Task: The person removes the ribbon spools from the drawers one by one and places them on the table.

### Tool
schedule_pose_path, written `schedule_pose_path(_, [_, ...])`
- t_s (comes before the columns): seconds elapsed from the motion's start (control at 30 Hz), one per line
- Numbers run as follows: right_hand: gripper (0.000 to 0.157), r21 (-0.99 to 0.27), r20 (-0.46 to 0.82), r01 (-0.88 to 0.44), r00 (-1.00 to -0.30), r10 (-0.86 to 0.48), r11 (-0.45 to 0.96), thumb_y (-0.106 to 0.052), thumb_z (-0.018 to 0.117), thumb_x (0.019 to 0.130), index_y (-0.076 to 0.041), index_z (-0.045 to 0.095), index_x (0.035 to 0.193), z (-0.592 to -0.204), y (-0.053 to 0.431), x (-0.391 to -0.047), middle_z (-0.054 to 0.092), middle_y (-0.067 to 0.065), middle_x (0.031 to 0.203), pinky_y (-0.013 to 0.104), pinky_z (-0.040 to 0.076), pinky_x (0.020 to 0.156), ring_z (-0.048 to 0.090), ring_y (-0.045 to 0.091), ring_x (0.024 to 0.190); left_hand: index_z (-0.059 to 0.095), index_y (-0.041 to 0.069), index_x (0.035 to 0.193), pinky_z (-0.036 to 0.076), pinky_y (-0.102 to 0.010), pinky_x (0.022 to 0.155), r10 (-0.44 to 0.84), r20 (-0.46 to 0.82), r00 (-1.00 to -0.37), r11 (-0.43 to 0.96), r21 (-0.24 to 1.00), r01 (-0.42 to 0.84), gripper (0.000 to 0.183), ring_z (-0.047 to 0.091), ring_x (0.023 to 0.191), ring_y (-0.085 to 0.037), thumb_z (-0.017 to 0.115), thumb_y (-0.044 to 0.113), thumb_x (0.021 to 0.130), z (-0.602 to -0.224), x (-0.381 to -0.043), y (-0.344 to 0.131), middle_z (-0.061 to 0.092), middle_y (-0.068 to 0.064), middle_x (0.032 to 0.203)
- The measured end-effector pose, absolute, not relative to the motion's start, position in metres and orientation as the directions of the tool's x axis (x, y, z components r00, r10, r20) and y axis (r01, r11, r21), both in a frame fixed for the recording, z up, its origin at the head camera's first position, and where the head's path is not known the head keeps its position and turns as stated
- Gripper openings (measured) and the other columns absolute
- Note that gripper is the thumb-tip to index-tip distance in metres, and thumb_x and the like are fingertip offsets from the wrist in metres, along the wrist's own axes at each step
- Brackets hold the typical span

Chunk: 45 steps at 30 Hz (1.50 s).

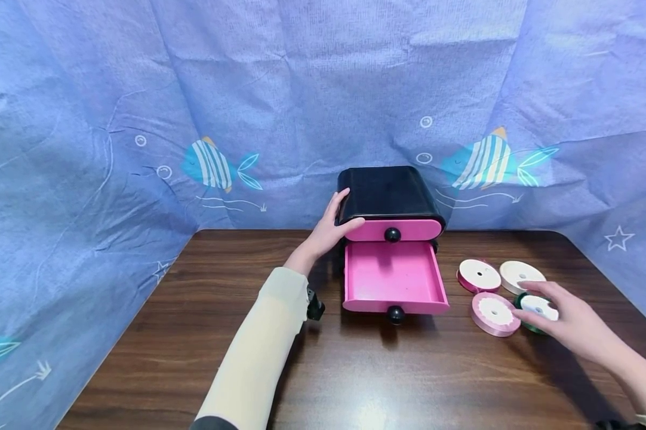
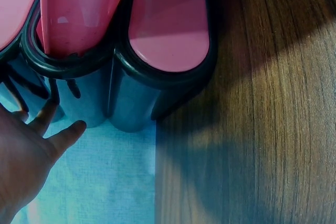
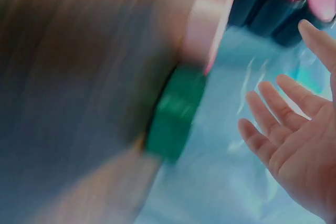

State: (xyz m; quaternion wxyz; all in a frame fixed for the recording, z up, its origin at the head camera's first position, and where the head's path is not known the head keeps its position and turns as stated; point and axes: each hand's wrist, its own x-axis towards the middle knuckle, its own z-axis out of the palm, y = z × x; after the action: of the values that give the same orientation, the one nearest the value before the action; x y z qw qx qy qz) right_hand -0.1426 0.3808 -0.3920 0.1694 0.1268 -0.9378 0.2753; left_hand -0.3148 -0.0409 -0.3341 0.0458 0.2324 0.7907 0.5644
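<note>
A black drawer unit (image 1: 384, 191) with pink fronts stands at the back of the table. Its top drawer (image 1: 366, 230) is closed, and the drawer below (image 1: 395, 280) is pulled out, with nothing inside. My left hand (image 1: 327, 232) lies along the unit's left side, fingers extended; the left wrist view shows the fingers (image 2: 68, 136) right by the black side wall. At the right, my right hand (image 1: 567, 316) hovers over the ribbon spools with fingers spread and nothing held. Beneath it lies a green ribbon spool (image 3: 176, 114), partly hidden, beside a light pink ribbon spool (image 1: 496, 315).
Behind these two lie a dark pink ribbon spool (image 1: 479, 275) and a cream ribbon spool (image 1: 520, 275). The brown wooden table (image 1: 205, 334) ends at a blue fish-print cloth (image 1: 312, 119) hanging behind it.
</note>
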Motion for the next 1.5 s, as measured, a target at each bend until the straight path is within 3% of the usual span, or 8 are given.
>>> schedule_pose_path(0.1, [0.042, -0.488, 0.434, -0.429, -0.875, -0.215, 0.76, -0.012, 0.079, 0.081, -0.006, 0.063, 0.119, -0.386, 0.355, -0.139, 0.055, -0.025, 0.115, 0.005, 0.031, 0.082, 0.04, -0.019, 0.107, 0.015, 0.024, 0.157, 0.018, -0.052, 0.112, 0.429, 0.169, -0.887, 0.263, 0.917, 0.301, 0.08, 0.001, 0.147, -0.021, 0.063, 0.03, 0.094, -0.323, -0.306, -0.042, -0.01, -0.003, 0.162])
schedule_pose_path(0.23, [0.035, -0.52, 0.409, -0.481, -0.866, -0.289, 0.706, -0.008, 0.074, 0.086, -0.01, 0.064, 0.12, -0.377, 0.321, -0.135, 0.064, -0.008, 0.112, 0.011, 0.042, 0.077, 0.055, -0.006, 0.099, 0.016, 0.031, 0.157, 0.016, -0.053, 0.112, 0.417, 0.185, -0.89, 0.252, 0.917, 0.309, 0.08, 0.0, 0.147, -0.018, 0.064, 0.035, 0.093, -0.336, -0.318, -0.041, -0.01, -0.001, 0.162])
schedule_pose_path(0.33, [0.03, -0.561, 0.355, -0.466, -0.882, -0.309, 0.684, -0.011, 0.069, 0.09, -0.012, 0.063, 0.12, -0.371, 0.301, -0.131, 0.065, -0.003, 0.111, 0.02, 0.049, 0.073, 0.061, 0.002, 0.092, 0.018, 0.038, 0.155, 0.017, -0.053, 0.112, 0.397, 0.212, -0.893, 0.25, 0.911, 0.328, 0.079, 0.001, 0.147, -0.015, 0.066, 0.04, 0.091, -0.349, -0.328, -0.039, -0.008, 0.0, 0.162])
schedule_pose_path(0.47, [0.023, -0.578, 0.342, -0.478, -0.878, -0.335, 0.661, -0.012, 0.067, 0.092, -0.01, 0.066, 0.115, -0.368, 0.28, -0.13, 0.067, -0.002, 0.107, 0.026, 0.052, 0.071, 0.062, 0.004, 0.088, 0.02, 0.041, 0.153, 0.019, -0.052, 0.111, 0.384, 0.237, -0.892, 0.251, 0.903, 0.348, 0.077, 0.003, 0.146, -0.014, 0.066, 0.04, 0.09, -0.351, -0.328, -0.038, -0.006, 0.001, 0.163])
schedule_pose_path(0.67, [0.009, -0.561, 0.394, -0.455, -0.882, -0.26, 0.691, -0.012, 0.069, 0.09, -0.014, 0.07, 0.098, -0.37, 0.266, -0.13, 0.065, -0.011, 0.086, 0.023, 0.048, 0.061, 0.056, 0.002, 0.072, 0.022, 0.042, 0.153, 0.02, -0.053, 0.111, 0.378, 0.245, -0.893, 0.246, 0.903, 0.352, 0.077, 0.004, 0.146, -0.015, 0.066, 0.039, 0.09, -0.351, -0.327, -0.037, -0.004, -0.001, 0.163])
schedule_pose_path(0.77, [0.006, -0.599, 0.353, -0.428, -0.9, -0.256, 0.677, -0.013, 0.068, 0.092, -0.014, 0.07, 0.097, -0.373, 0.262, -0.129, 0.064, -0.009, 0.084, 0.023, 0.048, 0.062, 0.058, 0.004, 0.071, 0.022, 0.042, 0.153, 0.02, -0.052, 0.111, 0.375, 0.242, -0.895, 0.25, 0.903, 0.349, 0.077, 0.004, 0.146, -0.015, 0.066, 0.04, 0.09, -0.351, -0.327, -0.037, -0.004, -0.001, 0.163])
schedule_pose_path(1.1, [0.027, -0.761, 0.078, -0.259, -0.946, -0.313, 0.594, -0.029, 0.058, 0.099, -0.004, 0.066, 0.104, -0.386, 0.239, -0.132, 0.068, -0.001, 0.084, 0.027, 0.051, 0.069, 0.065, 0.013, 0.076, 0.021, 0.041, 0.153, 0.02, -0.053, 0.111, 0.373, 0.237, -0.897, 0.252, 0.905, 0.344, 0.077, 0.005, 0.146, -0.015, 0.066, 0.04, 0.09, -0.35, -0.327, -0.038, -0.005, -0.001, 0.163])
schedule_pose_path(1.5, [0.034, -0.863, -0.055, -0.144, -0.926, -0.373, 0.484, -0.029, 0.051, 0.102, 0.002, 0.064, 0.105, -0.403, 0.215, -0.14, 0.069, 0.004, 0.085, 0.032, 0.05, 0.059, 0.067, 0.02, 0.069, 0.023, 0.04, 0.153, 0.018, -0.052, 0.112, 0.363, 0.236, -0.901, 0.264, 0.902, 0.342, 0.076, 0.006, 0.147, -0.016, 0.066, 0.04, 0.09, -0.35, -0.326, -0.036, -0.004, -0.002, 0.163])
